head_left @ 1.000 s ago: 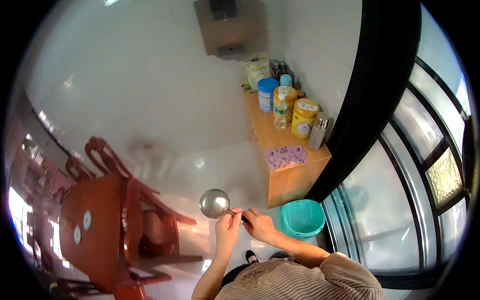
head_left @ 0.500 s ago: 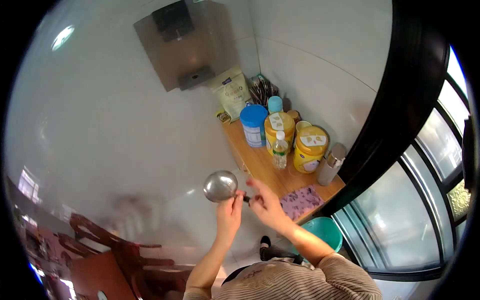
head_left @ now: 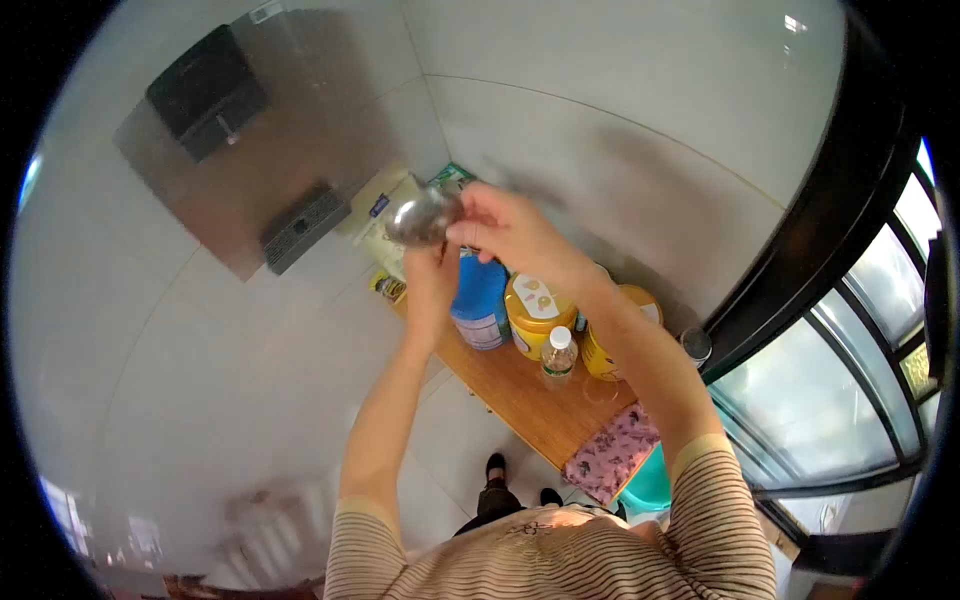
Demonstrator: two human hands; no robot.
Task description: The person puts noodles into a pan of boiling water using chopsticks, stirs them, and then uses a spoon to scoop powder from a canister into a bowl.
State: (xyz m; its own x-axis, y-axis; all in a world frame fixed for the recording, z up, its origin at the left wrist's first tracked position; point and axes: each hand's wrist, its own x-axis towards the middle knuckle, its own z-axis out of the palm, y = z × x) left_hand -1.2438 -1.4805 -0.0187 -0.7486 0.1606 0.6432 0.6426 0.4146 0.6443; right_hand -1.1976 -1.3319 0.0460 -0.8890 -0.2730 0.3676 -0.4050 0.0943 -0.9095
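Observation:
A shiny round-bowled metal ladle is held up over the back of the wooden shelf. My left hand is closed on it from below, with its fingertips hidden behind the bowl. From the right, my right hand curls its fingers and thumb at the bowl's edge, where the handle is hidden from view. Beneath my hands stands a blue-lidded tub. A yellow tub is beside it, below my right forearm.
On the wooden shelf are a small clear bottle, another yellow tub partly behind my arm, and a pink patterned cloth. A pale bag leans at the back. A teal bucket sits below the right end.
Both hands have moved up and forward with the ladle, from in front of the shelf to above its back end. My right hand has come up against the bowl. The view has shifted.

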